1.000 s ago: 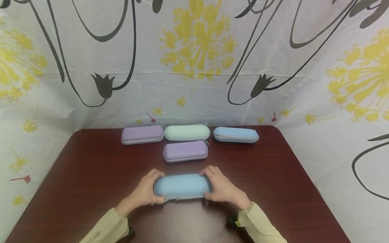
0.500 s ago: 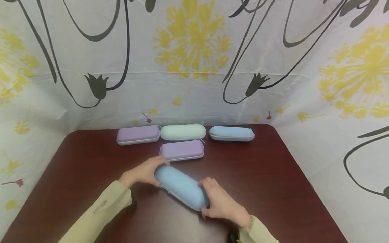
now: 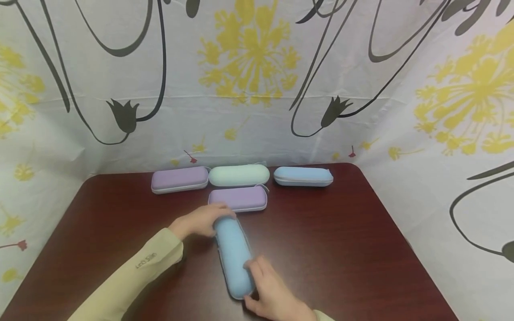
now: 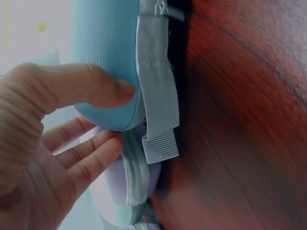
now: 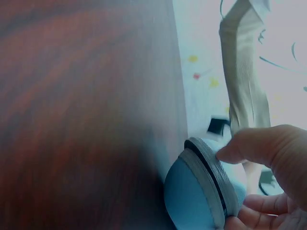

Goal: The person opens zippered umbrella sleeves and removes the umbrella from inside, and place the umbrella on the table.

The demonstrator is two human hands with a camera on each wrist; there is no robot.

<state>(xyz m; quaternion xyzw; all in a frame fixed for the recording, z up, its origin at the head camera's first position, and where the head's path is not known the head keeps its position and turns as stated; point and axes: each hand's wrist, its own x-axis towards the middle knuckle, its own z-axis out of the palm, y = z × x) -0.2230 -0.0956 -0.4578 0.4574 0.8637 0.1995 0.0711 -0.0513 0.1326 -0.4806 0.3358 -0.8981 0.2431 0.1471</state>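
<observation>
Blue case: held between both hands above or on the table (image 3: pixel 329 249), in front of the person; whether its underside touches the wood cannot be told. The blue case (image 3: pixel 234 258) points nearly away from the body, its far end leaning to the left.
Change: one second ago it lay crosswise; half a second ago it slanted; now it is almost end-on, the left hand (image 3: pixel 202 220) having gone forward and the right hand (image 3: pixel 273 292) back.
Meaning: the work in hand appears to be a turning of the case, judged well past halfway to lengthwise.
Left grip: curled about the far end, the thumb on the blue face, the fingers round the other side.
Right grip: near end held narrowly between thumb and fingers, close to the zip (image 5: pixel 219 175).
Strap: a grey strap (image 4: pixel 158 86) runs along the far end, just beside the left thumb, apart from it.
Obstacle: the front purple case (image 3: pixel 242 199) lies just beyond the far end and leaves little room there; contact with the left fingers cannot be told.
Back row: rear purple case (image 3: pixel 178 179), mint case (image 3: pixel 238 175) and rear blue case (image 3: pixel 303 176), left to right, before the patterned cloth (image 3: pixel 225 111).
</observation>
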